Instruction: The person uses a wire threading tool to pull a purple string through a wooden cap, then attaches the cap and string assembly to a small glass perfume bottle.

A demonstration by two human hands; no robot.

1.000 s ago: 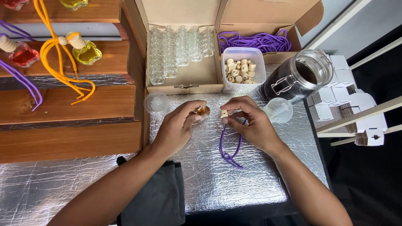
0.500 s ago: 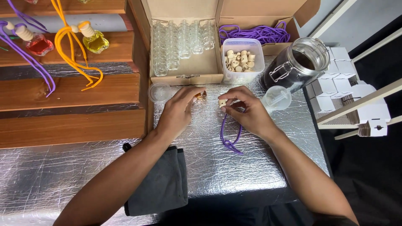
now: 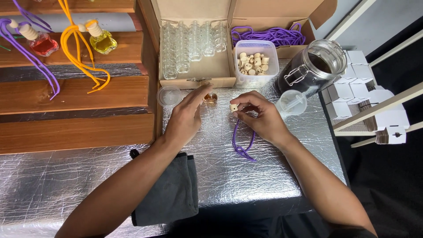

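Silver quilted foil over the table [image 3: 264,176], dark stained wooden steps off at nine o'clock, black floor past the edge at three. Laid out as a small assembly station, supplies fanned across twelve o'clock within easy reach.

Left hand [image 3: 185,119] flat and mostly open, fingers stretched toward twelve, tips beside a small amber-filled glass bottle [image 3: 210,98] standing upright on the foil; touching it or just short, hard to tell. Nothing gripped. Bottle parked close to the front of the cardboard box [image 3: 198,70], just at five o'clock from the rows of empty clear bottles [image 3: 189,42] stored there.

Right hand [image 3: 260,117] curled, thumb and forefinger pinched on a small wooden cap [image 3: 233,107], held up near centre and well apart from the bottle. Purple cord [image 3: 242,143] hanging from that pinch toward six o'clock, its loop pooled on the foil, apparently threaded through the cap.

Clear plastic tub of wooden caps [image 3: 254,61] at twelve o'clock from the right hand, spare purple cords [image 3: 269,35] bundled in the box compartment behind it. Dark glass clip-top jar [image 3: 315,68] at two o'clock, lid open, a clear plastic funnel [image 3: 291,102] lying just in front. Small clear cup [image 3: 169,95] at eleven o'clock from the left hand. Grey cloth [image 3: 169,194] draped under the left forearm. Finished bottles, red [image 3: 43,43] and yellow [image 3: 103,40], set out on the upper step with cords trailing. White folded cartons [image 3: 357,88] stacked at three o'clock.
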